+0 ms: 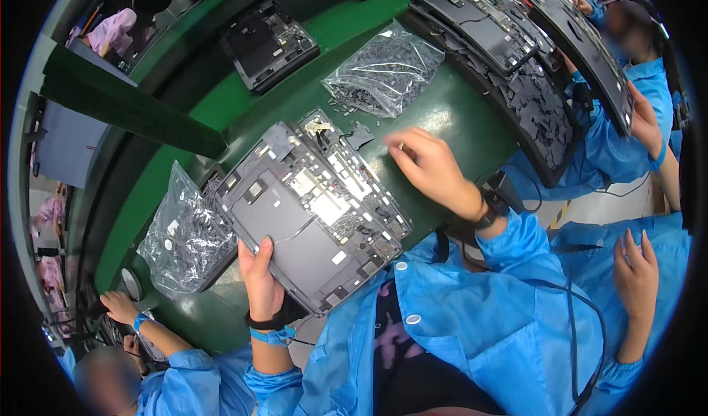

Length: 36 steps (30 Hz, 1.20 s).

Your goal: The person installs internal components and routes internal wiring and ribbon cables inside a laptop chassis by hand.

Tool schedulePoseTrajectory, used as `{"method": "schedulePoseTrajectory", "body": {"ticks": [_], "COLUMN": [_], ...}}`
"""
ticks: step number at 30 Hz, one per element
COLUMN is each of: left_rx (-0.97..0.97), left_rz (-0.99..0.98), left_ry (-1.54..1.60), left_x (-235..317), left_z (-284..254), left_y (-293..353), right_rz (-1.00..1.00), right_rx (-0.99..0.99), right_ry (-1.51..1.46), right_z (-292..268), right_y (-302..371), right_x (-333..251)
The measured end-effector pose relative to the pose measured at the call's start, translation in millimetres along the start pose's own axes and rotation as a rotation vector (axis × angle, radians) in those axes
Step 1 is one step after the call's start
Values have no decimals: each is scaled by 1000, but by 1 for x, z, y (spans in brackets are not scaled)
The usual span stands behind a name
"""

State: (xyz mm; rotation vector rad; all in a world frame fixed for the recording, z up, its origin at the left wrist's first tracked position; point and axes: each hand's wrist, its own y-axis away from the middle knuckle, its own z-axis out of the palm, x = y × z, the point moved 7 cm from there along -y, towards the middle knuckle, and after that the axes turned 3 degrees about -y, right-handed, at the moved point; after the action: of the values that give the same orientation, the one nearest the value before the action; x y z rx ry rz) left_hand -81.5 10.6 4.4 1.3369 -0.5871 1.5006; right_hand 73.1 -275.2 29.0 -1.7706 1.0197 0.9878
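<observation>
My left hand [262,277] grips the lower left edge of an open tablet housing [276,217], thumb on top. The housing is dark grey and tilted, with its circuit board and small parts exposed. A second open housing [354,172] lies partly hidden beneath it on the right. My right hand [434,171] is raised over the bench, right of both housings. Its thumb and fingertips are drawn together and slightly blurred; whatever they pinch is too small to make out. Near its fingers, a small dark piece [359,136] lies beside the second housing.
A clear bag of small dark pieces [387,66] lies beyond my hands, another clear bag [184,235] at left. A black tray [542,113] of dark scraps carries stacked housings [479,21] at right. Another housing [269,43] rests on the green line. Co-workers sit on both sides.
</observation>
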Motion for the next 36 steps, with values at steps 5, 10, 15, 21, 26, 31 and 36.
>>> {"method": "schedulePoseTrajectory", "body": {"ticks": [5,10,15,21,26,31,36], "left_rx": [-85,-69,29,33,75,7,153], "left_rz": [-78,-59,-28,-59,-77,-59,57], "left_ry": [-12,2,61,29,72,68,-164], "left_x": [-7,-1,15,5,0,-3,2], "left_z": [10,1,-26,-31,-32,6,39], "left_y": [-13,-9,13,11,17,2,-8], "right_rz": [-328,-433,-579,-793,-693,79,192], "right_rx": [-94,-124,-27,-200,-197,-260,-267], "right_ry": [740,782,813,837,509,-367,-468], "right_z": [38,45,44,80,68,60,70], "right_y": [-37,-46,-51,-65,-79,-8,13], "right_x": [4,6,-21,-51,-54,-19,-14]}}
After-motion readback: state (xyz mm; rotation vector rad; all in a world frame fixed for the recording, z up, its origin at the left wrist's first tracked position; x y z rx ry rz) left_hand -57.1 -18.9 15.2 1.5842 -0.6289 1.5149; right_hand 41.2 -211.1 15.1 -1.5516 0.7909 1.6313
